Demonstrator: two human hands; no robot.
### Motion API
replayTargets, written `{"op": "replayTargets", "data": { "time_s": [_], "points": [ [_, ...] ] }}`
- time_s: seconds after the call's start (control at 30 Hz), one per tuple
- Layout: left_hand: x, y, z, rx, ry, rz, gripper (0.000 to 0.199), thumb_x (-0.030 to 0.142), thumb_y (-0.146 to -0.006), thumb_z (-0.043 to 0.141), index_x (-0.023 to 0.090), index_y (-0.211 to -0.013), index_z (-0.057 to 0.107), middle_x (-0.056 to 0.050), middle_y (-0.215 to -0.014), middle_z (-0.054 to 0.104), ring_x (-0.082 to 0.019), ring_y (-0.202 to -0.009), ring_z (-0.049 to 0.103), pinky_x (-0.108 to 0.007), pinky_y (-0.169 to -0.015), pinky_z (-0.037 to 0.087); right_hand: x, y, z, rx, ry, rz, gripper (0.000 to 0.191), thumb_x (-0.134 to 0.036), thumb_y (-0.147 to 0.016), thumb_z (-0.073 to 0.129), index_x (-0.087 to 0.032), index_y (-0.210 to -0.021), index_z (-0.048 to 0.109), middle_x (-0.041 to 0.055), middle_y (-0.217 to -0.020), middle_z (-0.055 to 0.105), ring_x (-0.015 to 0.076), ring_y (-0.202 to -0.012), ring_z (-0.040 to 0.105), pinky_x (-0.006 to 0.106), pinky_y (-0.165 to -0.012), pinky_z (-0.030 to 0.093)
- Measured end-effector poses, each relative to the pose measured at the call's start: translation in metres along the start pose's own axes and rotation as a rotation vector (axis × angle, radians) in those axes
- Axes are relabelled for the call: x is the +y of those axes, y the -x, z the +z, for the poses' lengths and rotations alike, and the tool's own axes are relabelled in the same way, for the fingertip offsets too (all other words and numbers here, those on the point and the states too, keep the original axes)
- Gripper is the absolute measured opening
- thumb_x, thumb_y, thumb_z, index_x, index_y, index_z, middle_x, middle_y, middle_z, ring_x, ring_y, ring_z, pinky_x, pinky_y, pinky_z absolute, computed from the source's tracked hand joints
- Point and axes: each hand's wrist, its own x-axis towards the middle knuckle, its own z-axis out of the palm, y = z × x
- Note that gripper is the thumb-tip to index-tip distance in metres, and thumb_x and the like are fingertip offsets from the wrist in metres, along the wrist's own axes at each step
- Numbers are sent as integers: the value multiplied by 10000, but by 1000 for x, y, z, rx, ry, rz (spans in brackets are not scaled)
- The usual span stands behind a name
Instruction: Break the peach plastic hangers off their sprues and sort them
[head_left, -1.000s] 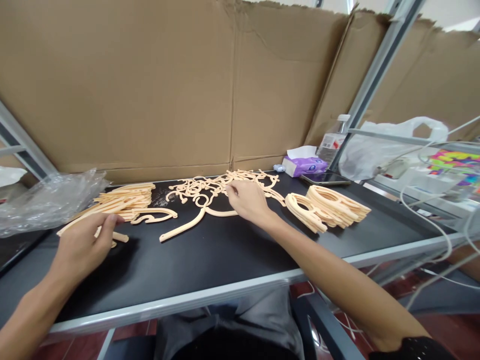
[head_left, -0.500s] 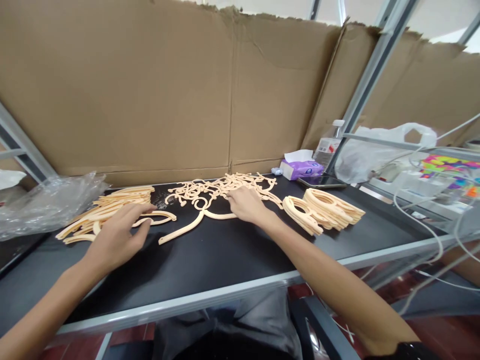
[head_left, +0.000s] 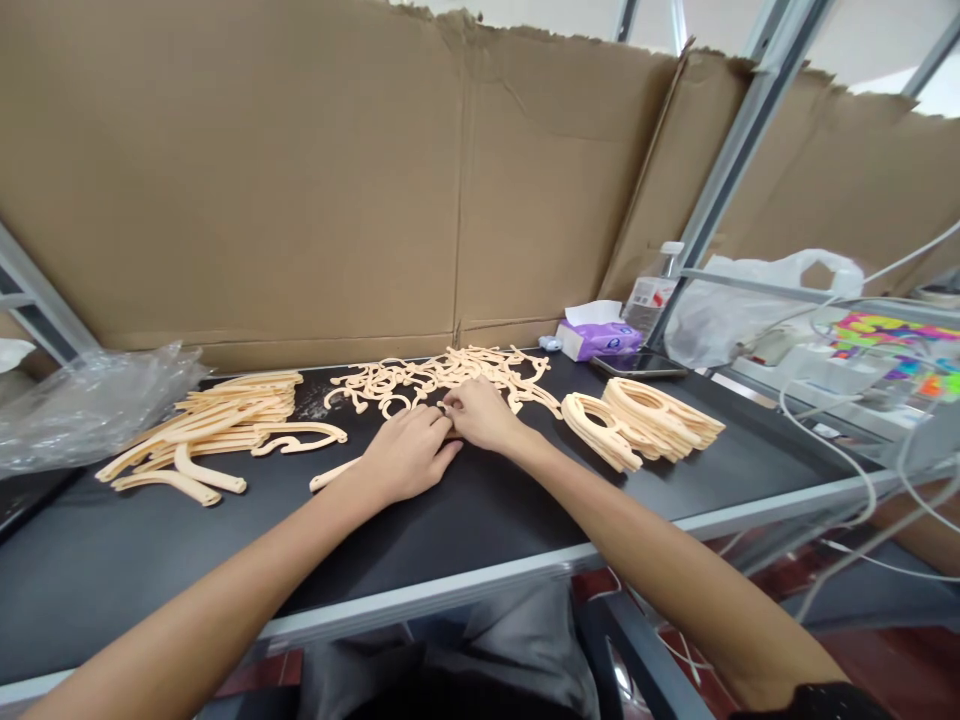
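At the middle of the black table, my left hand and my right hand meet over a beige plastic folding clothes hanger. The fingers of both are closed on its centre, which they hide; one arm of it sticks out to the left under my left wrist. Just beyond my hands spreads a heap of small beige hooks. Left of them lies a pile of loose hanger arms, with one notched arm at its right end. A stack of folded hangers rests to the right.
A purple tissue pack, a phone and a plastic bottle stand at the back right. Clear plastic wrap lies at the left. Cardboard walls the back; white cables hang at the right.
My left hand has moved right, from the pile of hanger arms to the hanger in the middle, beside my right hand. My right hand has shifted slightly and stays at the hanger.
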Motion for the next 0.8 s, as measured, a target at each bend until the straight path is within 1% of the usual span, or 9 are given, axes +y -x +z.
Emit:
{"op": "replayTargets", "data": {
  "time_s": [0.07,0.13,0.23,0.33,0.43,0.53,0.63,0.7,0.8],
  "points": [
    [-1,2,4,11,49,-6,245,283,-973,466,166,-993,681,-96,-1025,687,-240,-986,619,-375,-891,484,1,-1,2,24,-20,-17,250,-174,-877,495,-155,-877,745,92,-834,717,216,-850,571,341,-844,400],
    [-4,7,6,33,79,-23,240,277,-968,479,171,-981,693,-86,-986,682,-230,-958,618,-359,-873,488,3,-2,4,85,-24,-51,267,-162,-887,480,-146,-948,739,107,-899,724,232,-901,572,361,-875,403],
    [-8,14,7,64,115,-38,240,289,-962,502,175,-1010,707,-80,-943,667,-224,-914,614,-348,-829,495,4,-4,2,283,-44,-95,323,-139,-915,422,-137,-1054,714,128,-1014,721,256,-991,560,402,-937,399],
    [-10,14,9,79,177,-21,235,274,-970,494,187,-1011,709,-66,-935,655,-211,-912,607,-336,-828,492,4,-4,-8,509,-148,-95,335,-162,-940,387,-154,-1089,688,120,-1051,712,257,-1005,554,421,-953,411],
    [-10,13,10,85,219,-22,180,228,-955,512,174,-964,683,-59,-952,648,-205,-923,604,-328,-827,487,2,-4,-19,617,-366,-11,283,-186,-926,416,-175,-1049,671,95,-1028,704,226,-945,596,397,-904,457],
    [-11,12,8,93,221,-42,139,209,-946,515,173,-951,649,-55,-966,645,-204,-919,608,-328,-806,485,0,-4,-22,575,-639,105,245,-208,-910,443,-189,-1054,640,64,-974,691,169,-758,637,336,-760,513],
    [-13,13,4,107,185,-70,145,217,-952,500,179,-953,639,-54,-968,643,-203,-891,616,-328,-778,481,-1,-7,-19,477,-858,184,224,-248,-905,469,-206,-1067,619,45,-957,662,113,-561,606,274,-569,506],
    [-15,13,1,123,134,-87,158,213,-950,490,179,-950,644,-61,-962,644,-210,-885,618,-331,-766,477,0,-8,-17,424,-917,208,206,-258,-894,493,-211,-1051,619,46,-991,647,92,-513,586,251,-499,488],
    [-18,13,-5,137,56,-107,162,189,-933,488,175,-942,649,-71,-944,650,-226,-895,621,-339,-768,469,0,-8,-17,354,-881,209,208,-233,-884,499,-203,-1048,624,48,-1016,636,75,-502,576,234,-488,493]
  ]
}}
